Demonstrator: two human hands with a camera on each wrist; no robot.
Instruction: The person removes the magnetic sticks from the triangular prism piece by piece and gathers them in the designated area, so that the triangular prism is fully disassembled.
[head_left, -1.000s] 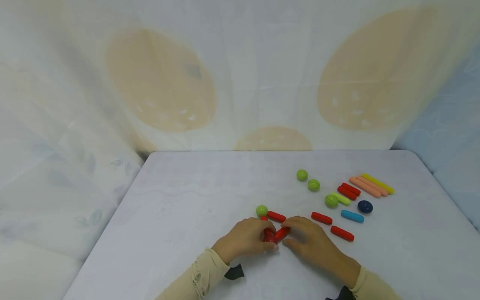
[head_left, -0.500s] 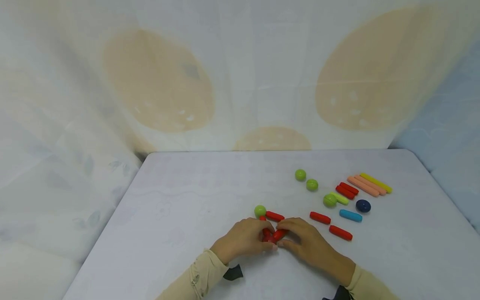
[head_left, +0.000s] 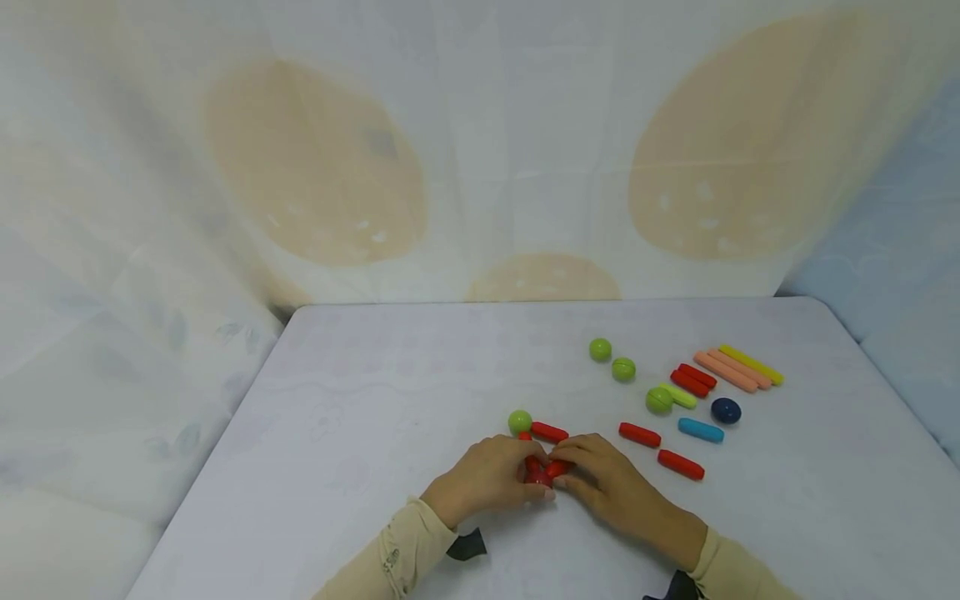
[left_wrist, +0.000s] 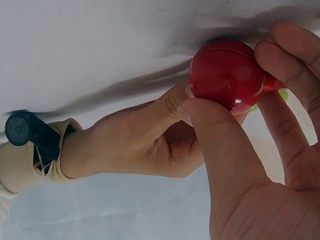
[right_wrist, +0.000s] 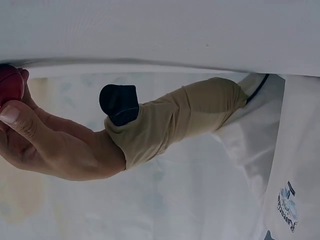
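Two hands, left hand (head_left: 487, 479) and right hand (head_left: 611, 487), pinch a glossy red ball (left_wrist: 226, 75) with short red sticks (head_left: 551, 469) radiating from it, low on the surface (head_left: 375, 400); sticks' axes partly hidden.

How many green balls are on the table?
4 green balls: one just beyond the hands, two farther back, one touching the lime stick. Others may hide under the hands.

Looks like a makeshift recording setup, prob. in a home: cloth-covered table (head_left: 390, 392) w/ a printed fabric backdrop (head_left: 480, 150) draped round it, toy pieces (head_left: 738, 371) laid out.
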